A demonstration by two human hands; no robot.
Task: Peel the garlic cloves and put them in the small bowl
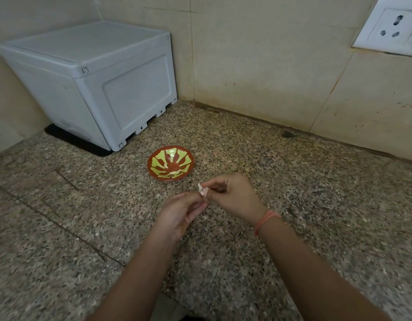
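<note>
At the far left, in the corner of the tiled walls, a pale grey plastic box (91,82) stands on a black mat (77,141). Its only markings are small arrows along its lower edge. In front of it stretches the speckled stone worktop (61,205). Near the middle sits the small bowl (187,158), red-brown with yellow-green rays painted inside. A pale bit lies low in it, though whether that is a clove or paint is unclear. Just in front of the bowl, above the worktop, both hands meet on one garlic clove (203,190). The left hand (184,212) pinches its lower end with curled fingers, and the right hand (232,198) pinches its top, where papery skin sticks up. An orange thread band (267,220) circles the right wrist. High on the right wall is a white socket (395,26).
</note>
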